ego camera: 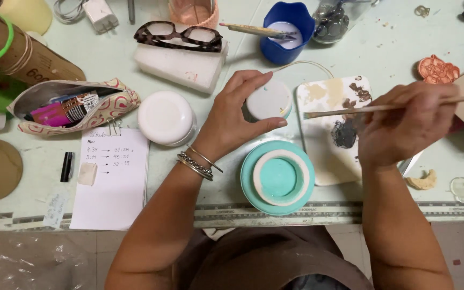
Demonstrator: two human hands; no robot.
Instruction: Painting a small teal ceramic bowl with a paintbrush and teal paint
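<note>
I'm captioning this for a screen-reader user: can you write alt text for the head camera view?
Seen from above, the left hand grips a small white round piece while the right hand holds a thin paintbrush over a paint-smeared white palette tile. A turquoise dish, a white lidded jar, glasses and a pencil pouch lie on the pale table.

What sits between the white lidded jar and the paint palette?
In the head view, the left hand gripping a small white round piece lies between the jar and palette.
</note>
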